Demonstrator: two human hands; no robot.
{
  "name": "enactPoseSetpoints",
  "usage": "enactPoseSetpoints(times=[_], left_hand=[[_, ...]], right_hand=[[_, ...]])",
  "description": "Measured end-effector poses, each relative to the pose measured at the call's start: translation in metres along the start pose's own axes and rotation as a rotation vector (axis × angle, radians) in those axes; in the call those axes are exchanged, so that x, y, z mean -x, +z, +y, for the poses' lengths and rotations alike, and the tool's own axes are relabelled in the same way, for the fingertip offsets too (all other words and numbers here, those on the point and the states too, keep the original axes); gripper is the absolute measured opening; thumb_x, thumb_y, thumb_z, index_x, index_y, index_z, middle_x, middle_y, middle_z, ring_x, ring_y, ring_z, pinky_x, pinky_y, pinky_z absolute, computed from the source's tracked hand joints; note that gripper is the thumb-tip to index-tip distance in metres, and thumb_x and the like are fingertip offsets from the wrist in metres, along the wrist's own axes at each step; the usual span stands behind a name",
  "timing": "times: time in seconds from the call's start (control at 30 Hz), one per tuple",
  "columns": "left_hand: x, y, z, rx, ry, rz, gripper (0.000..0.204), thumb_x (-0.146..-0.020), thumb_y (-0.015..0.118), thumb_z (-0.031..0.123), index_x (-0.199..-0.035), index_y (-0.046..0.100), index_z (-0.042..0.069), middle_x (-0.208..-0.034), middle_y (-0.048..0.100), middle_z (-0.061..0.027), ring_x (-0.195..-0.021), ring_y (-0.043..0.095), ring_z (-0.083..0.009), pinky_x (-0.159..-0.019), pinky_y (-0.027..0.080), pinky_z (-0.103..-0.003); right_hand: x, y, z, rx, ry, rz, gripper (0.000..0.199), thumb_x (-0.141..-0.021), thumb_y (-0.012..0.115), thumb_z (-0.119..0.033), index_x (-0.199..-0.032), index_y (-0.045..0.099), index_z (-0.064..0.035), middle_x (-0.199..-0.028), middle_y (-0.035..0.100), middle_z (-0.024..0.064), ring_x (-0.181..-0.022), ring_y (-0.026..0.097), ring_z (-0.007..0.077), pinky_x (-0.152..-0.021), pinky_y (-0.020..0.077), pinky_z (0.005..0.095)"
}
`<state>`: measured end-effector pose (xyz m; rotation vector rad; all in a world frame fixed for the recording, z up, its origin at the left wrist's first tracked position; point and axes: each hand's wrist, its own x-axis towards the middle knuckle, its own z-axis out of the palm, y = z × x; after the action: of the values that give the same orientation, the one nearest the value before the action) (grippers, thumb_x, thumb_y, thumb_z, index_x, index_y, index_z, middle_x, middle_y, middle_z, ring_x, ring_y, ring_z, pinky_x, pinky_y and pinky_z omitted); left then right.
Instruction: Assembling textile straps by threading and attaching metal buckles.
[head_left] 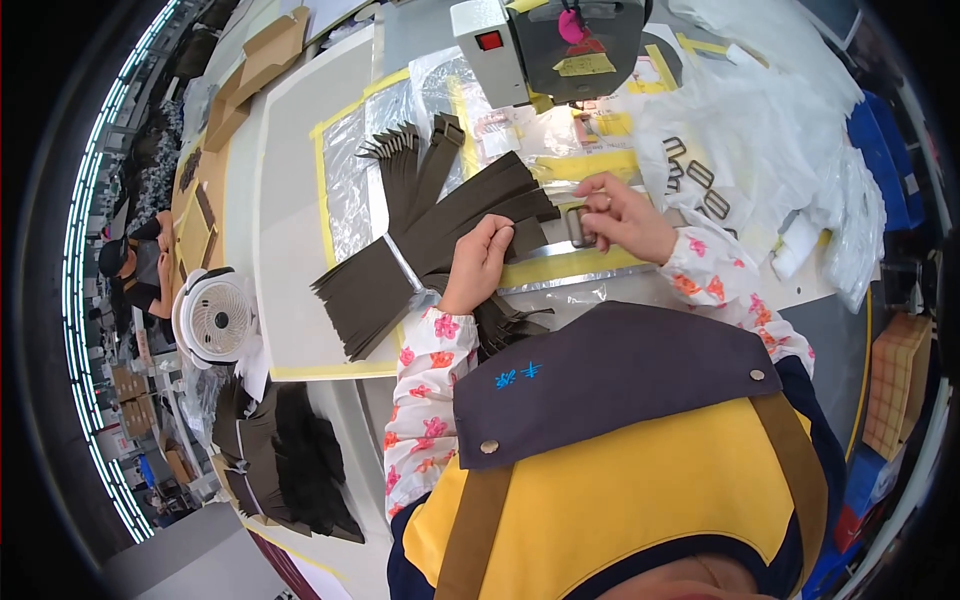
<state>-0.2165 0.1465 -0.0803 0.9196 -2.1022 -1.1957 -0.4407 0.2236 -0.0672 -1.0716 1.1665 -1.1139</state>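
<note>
My left hand (478, 264) is closed, thumb against fingers, on the end of a dark strap (527, 238). To its right, my right hand (628, 222) holds a rectangular metal buckle (576, 228) by its lower fingers, with the index finger and thumb curled above. A small gap separates the strap end from the buckle. Beside my left hand lies a bundle of dark straps (365, 298), bound by a white band (404, 262). Farther off lie more straps (398, 170), some with buckles at their ends. Several loose buckles (690, 175) rest on clear plastic at the right.
A grey machine (490, 45) with a red switch stands at the table's far side. Crumpled plastic bags (850, 220) hang over the right edge. Yellow tape (318, 190) borders the work surface. A white fan (217, 318) stands left, and another person (130, 262) works beyond it.
</note>
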Motion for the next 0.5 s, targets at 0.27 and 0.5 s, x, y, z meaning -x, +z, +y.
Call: enactPoseSetpoints(times=[0.27,0.5], left_hand=[[0.009,-0.003,-0.007,0.2,-0.058,-0.06,0.015,-0.089,0.045,0.015,-0.088,0.051,0.0,-0.07,0.048,-0.0013,-0.066,0.043,-0.0074,-0.061,0.038,-0.021],[0.007,0.002,0.012,0.319,-0.044,-0.093,0.012,-0.085,0.053,0.012,-0.093,0.054,0.004,-0.089,0.053,-0.004,-0.083,0.049,-0.0118,-0.076,0.039,-0.026]], right_hand=[[-0.031,0.041,0.024,-0.237,0.106,-0.185,0.016,-0.085,0.045,-0.005,-0.101,0.042,-0.0031,-0.071,0.052,0.0035,-0.051,0.052,0.0086,-0.046,0.0445,0.0205],[-0.026,0.049,0.026,-0.284,0.249,-0.094,0.017,-0.085,0.046,-0.006,-0.101,0.043,-0.0013,-0.076,0.054,0.005,-0.054,0.055,0.0107,-0.048,0.0469,0.0222]])
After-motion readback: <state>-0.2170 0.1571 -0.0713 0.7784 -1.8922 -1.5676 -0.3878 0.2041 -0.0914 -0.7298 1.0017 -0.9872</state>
